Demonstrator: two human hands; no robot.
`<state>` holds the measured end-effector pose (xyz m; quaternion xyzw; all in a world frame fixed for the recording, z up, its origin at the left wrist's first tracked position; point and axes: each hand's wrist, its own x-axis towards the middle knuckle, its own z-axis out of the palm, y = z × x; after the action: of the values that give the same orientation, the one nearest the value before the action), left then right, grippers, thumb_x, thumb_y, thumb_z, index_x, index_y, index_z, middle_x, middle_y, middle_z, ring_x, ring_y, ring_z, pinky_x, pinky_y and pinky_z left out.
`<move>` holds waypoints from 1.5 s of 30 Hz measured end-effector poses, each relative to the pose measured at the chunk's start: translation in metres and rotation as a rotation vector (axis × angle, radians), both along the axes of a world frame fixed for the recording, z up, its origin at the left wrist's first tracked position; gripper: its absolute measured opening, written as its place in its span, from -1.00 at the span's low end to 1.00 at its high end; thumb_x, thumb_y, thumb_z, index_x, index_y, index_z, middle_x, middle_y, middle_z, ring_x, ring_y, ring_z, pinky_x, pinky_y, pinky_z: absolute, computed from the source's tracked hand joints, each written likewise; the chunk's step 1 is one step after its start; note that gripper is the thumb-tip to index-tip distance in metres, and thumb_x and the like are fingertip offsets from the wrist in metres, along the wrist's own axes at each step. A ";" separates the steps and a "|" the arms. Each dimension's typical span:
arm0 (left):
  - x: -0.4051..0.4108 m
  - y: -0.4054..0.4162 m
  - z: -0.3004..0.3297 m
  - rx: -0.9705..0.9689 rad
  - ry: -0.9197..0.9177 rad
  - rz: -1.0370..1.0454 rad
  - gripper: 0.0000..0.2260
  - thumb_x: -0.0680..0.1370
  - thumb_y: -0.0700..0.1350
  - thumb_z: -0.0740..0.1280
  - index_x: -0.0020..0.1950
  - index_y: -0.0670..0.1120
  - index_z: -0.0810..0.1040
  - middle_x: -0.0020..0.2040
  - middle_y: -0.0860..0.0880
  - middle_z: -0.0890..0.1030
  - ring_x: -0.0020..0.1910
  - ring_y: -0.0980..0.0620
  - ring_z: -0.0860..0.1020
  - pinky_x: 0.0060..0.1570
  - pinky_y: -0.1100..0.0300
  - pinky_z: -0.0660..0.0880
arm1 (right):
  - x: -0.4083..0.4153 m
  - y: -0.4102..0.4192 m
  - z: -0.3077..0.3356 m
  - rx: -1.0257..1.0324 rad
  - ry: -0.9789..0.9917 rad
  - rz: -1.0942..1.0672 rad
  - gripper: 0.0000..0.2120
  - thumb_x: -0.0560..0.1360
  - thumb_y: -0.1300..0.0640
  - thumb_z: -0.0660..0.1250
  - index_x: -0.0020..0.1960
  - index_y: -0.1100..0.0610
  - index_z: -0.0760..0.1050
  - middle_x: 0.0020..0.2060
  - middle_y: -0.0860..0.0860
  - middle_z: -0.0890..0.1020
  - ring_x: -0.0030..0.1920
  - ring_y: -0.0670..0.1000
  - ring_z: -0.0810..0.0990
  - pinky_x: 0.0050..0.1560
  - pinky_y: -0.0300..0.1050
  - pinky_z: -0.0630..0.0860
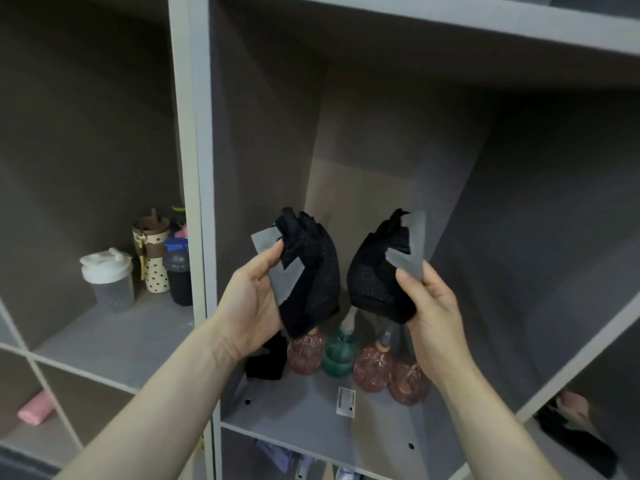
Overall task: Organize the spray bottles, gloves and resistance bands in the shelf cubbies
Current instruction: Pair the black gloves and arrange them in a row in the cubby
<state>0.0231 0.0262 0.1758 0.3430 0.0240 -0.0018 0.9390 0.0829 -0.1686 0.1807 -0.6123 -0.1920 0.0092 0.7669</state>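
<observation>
My left hand (249,306) grips a black fingerless glove (311,271) with a grey patch, held up in front of the middle cubby. My right hand (434,320) grips a matching black glove (375,271), also with a grey patch. Behind and below the gloves, several spray bottles stand on the cubby floor: pink ones (374,370) and a green one (339,351). Their spray heads are mostly hidden by the gloves. A black strap (268,362) hangs below my left hand.
The left cubby holds shaker bottles and cups (110,275). A pink roll (34,408) lies in a lower left cubby. Dark gloves (578,441) lie in the lower right cubby. A white label (346,401) sits on the middle shelf floor (294,417).
</observation>
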 end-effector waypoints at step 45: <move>-0.043 -0.106 -0.058 0.551 0.032 -0.136 -0.60 0.51 0.14 0.21 0.19 -0.09 0.56 0.00 -0.14 0.70 -0.05 -0.14 0.68 -0.18 -0.08 0.64 | -0.075 -0.044 -0.046 0.309 0.559 -0.081 -0.50 0.40 -0.11 0.32 0.22 0.17 0.53 0.03 0.14 0.69 0.02 0.11 0.69 -0.10 -0.03 0.65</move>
<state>-0.0200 -0.0802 0.1173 0.5860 0.0154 -0.0636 0.8077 0.0076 -0.2122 0.1348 -0.4694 0.0513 0.1173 0.8736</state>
